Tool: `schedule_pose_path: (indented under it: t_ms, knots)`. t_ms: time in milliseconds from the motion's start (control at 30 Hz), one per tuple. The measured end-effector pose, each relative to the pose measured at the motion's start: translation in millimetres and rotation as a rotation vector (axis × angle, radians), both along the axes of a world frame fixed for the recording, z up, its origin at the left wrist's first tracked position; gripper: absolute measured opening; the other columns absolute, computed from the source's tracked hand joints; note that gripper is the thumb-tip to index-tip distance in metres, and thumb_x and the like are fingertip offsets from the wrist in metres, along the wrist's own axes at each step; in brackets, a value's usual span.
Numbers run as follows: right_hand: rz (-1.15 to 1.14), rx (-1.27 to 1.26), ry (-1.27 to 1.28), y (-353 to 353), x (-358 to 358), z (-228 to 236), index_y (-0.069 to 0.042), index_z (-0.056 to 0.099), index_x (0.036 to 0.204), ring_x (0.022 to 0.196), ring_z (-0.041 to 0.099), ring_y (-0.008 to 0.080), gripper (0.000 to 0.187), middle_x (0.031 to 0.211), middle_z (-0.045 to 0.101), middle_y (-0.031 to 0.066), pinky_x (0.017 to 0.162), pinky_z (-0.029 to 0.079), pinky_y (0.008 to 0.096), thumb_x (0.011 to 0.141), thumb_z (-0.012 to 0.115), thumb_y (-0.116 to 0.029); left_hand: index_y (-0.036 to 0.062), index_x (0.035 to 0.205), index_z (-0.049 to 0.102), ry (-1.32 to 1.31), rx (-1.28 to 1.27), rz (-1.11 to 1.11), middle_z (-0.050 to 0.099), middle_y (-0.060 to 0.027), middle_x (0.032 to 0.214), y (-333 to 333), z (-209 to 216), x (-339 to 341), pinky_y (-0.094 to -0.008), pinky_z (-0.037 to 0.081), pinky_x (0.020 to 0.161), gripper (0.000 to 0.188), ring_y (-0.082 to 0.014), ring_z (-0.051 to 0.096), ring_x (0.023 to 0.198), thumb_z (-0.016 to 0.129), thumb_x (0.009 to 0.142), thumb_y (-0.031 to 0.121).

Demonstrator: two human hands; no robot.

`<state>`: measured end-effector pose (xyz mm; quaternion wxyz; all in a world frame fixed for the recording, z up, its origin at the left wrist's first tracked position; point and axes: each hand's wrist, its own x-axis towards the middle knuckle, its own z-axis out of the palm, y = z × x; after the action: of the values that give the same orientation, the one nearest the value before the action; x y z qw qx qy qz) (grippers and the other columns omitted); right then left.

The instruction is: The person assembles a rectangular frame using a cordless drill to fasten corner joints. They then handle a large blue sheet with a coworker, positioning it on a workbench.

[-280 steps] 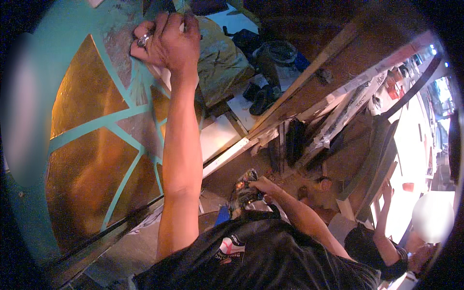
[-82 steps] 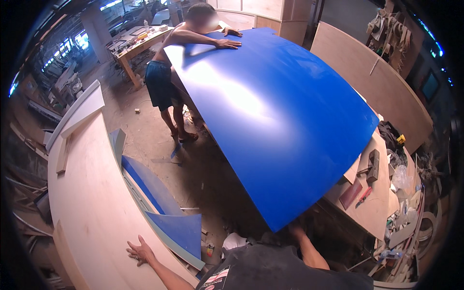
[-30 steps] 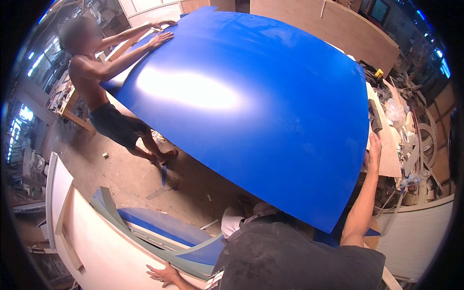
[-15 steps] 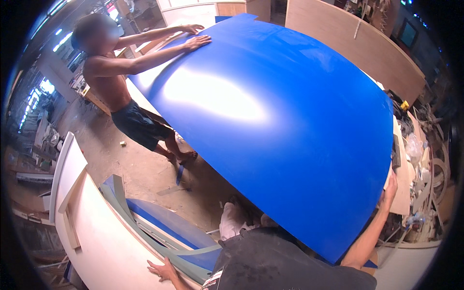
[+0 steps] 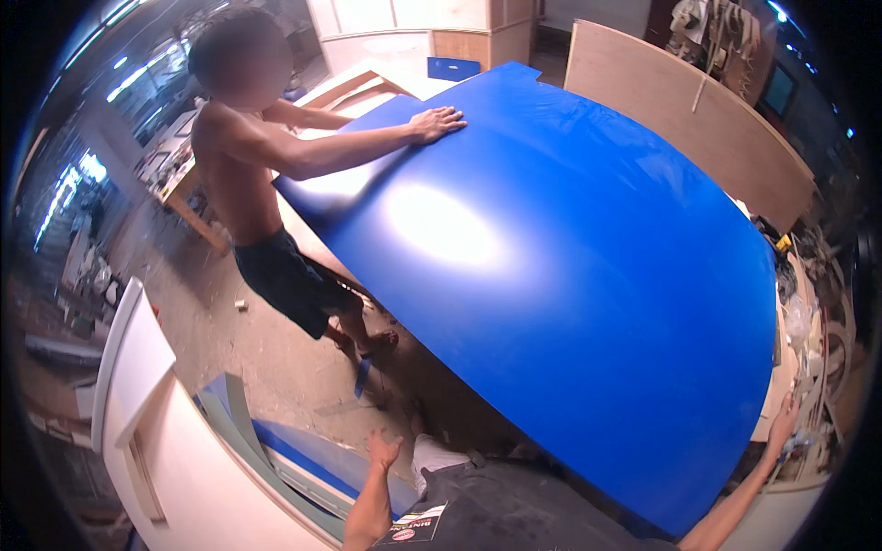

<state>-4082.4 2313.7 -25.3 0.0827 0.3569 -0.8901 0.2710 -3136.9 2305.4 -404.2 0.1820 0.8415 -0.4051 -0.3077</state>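
A large, glossy blue sheet (image 5: 588, 303) spreads across a work surface in front of me, its near corner reaching down beside my dark shirt. My left hand (image 5: 384, 447) hangs in the air over the floor, left of the sheet's near edge, fingers apart and holding nothing. Out at the sheet's right edge is my right hand (image 5: 784, 421), fingers stretched forward beside a pale board (image 5: 781, 372) that sticks out there; whether it touches the sheet is unclear. Across at the far left, a co-worker's hand (image 5: 436, 125) lies flat on the sheet.
The co-worker (image 5: 243, 174) stands at the sheet's left side. Large white panels (image 5: 197, 441) and curved grey-green and blue strips (image 5: 276, 450) lie to my left. A wooden board (image 5: 680, 110) stands behind the sheet. Scraps (image 5: 813, 312) crowd the right side.
My left hand has lifted off the white panel and moved up and right. My right hand appears lower and farther right. The co-worker leans closer, one hand now hidden behind the other arm.
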Motion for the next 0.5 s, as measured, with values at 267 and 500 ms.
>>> schedule_pose_path:
  t_ms: [267, 500]
  knots:
    - [0.168, 0.053, 0.039, -78.7, 422.6, 30.1, -0.002, 0.052, 0.148, 0.145, 0.042, 0.0358, 0.057, 0.154, 0.047, 0.0224, 0.120, 0.033, 0.0455, 0.102, 0.061, -0.034, -0.0079, 0.128, 0.066, 0.435, 0.304, -0.054, 0.071, -0.0223, 0.115, -53.4, -56.1, 94.7, -0.0383, 0.055, 0.089, 0.056, -0.0273, 0.069, 0.100, 0.079, 0.085, 0.024]
    - [0.298, 0.265, 0.011, -159.3, 573.4, 27.6, -0.011, 0.048, 0.154, 0.152, 0.029, 0.0435, 0.064, 0.161, 0.034, 0.0280, 0.125, 0.022, 0.0509, 0.098, 0.065, -0.038, -0.0031, 0.130, 0.065, 0.361, 0.355, -0.227, 0.073, -0.0169, 0.103, -112.0, -72.2, 182.3, -0.0381, 0.054, 0.065, 0.050, -0.0231, 0.070, 0.085, 0.075, 0.088, 0.023]
